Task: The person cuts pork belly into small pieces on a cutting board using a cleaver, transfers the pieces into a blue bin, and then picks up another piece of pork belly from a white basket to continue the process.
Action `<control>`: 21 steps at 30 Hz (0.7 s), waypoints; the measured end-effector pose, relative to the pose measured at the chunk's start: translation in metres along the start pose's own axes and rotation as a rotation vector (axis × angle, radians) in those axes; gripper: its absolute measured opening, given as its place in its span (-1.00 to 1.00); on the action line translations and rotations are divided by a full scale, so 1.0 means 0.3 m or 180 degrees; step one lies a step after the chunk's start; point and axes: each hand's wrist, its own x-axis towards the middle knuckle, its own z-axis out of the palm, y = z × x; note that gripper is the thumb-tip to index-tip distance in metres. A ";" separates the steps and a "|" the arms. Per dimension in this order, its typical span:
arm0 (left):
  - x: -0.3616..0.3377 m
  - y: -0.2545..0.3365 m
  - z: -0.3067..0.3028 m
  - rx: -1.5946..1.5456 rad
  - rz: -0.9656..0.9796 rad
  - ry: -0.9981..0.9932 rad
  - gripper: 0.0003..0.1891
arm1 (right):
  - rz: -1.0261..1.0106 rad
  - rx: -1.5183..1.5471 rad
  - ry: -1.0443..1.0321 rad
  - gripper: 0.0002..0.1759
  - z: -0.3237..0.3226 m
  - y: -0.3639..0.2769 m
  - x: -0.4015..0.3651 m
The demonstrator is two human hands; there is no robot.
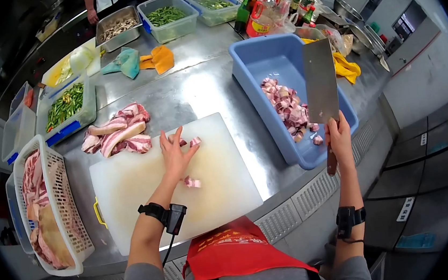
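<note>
My right hand [339, 133] grips the wooden handle of a cleaver [320, 79], its broad blade raised upright over the right side of a blue plastic tub [245, 92]. Diced pork belly [288, 104] lies heaped inside that tub. On the white cutting board [222, 178], my left hand [174, 154] reaches down with its fingers spread, close to a few pork cubes [195, 141]. Another small group of pork cubes [191, 182] rests below the hand. Beyond the board's far left corner is a pile of pork belly strips [119, 131], partly on the steel counter.
At left stands a white basket [71, 208] of large pork slabs. Behind it is a box of cut green vegetables [67, 105]. Teal [129, 62] and orange cloths [158, 59] lie farther back, near sauce bottles [243, 15]. Another person's hand [92, 16] shows at the top.
</note>
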 end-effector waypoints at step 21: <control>-0.325 0.040 -0.178 0.0303 0.0725 -0.0577 -0.55 | 0.2899 0.1274 -0.2498 -0.77 0.441 0.387 -0.500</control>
